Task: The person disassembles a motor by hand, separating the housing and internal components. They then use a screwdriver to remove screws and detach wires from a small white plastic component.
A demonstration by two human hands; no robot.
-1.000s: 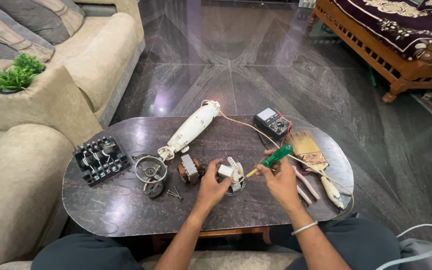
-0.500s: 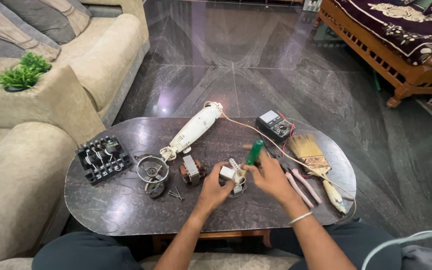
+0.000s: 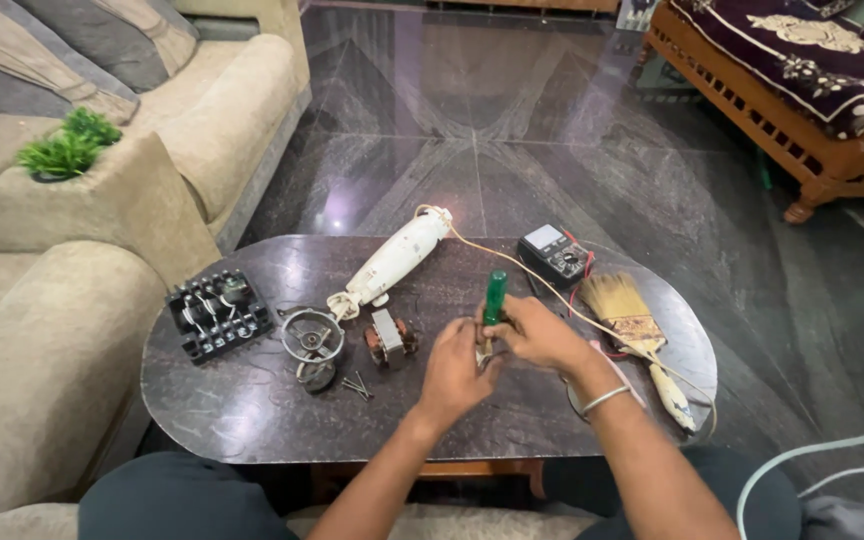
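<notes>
Both hands are meeting at the centre of the frame, the right hand (image 3: 542,335) gripping a green screwdriver (image 3: 494,297) upright, the left hand's (image 3: 449,372) fingers closing on a small part, while motor pieces (image 3: 390,337) are lying loose on the worktop (image 3: 252,410).

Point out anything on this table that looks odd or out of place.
A paintbrush lies among the electrical parts, its handle reaching the table edge. Loose screws lie scattered beside the round housing. Nothing looks spilled or broken.
</notes>
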